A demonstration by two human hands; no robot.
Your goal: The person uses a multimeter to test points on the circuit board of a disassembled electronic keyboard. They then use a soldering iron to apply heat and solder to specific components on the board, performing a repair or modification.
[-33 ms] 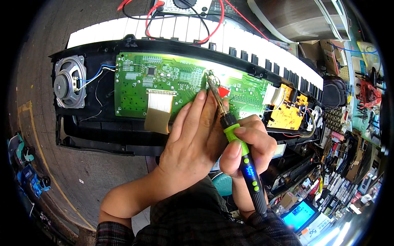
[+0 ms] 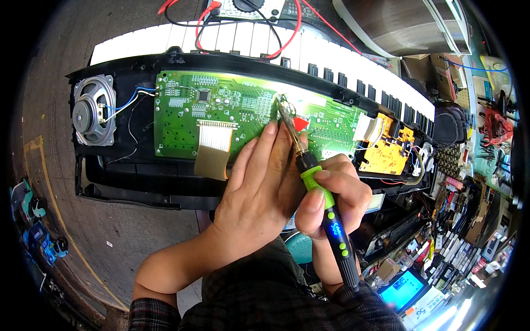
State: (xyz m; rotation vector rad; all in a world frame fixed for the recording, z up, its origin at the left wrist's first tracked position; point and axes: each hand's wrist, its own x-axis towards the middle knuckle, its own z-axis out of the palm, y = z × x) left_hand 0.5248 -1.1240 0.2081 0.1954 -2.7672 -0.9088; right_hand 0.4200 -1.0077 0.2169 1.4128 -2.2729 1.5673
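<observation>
My right hand is closed round a green and black soldering iron with a small lit display. The iron's metal tip slants up and away, meeting the green circuit board right of its middle. My left hand lies with fingers stretched over the board's near edge, their tips just short of the soldering tip; its thumb side is partly hidden behind the iron. A small red piece shows beside the iron's shaft. From the board hangs a white ribbon cable. All this lies in an opened electronic keyboard.
A round speaker sits at the case's left end, wired to the board. At the right end is a yellow circuit board. Beyond the piano keys lies a multimeter with red and black leads. Tools and parts crowd the right side.
</observation>
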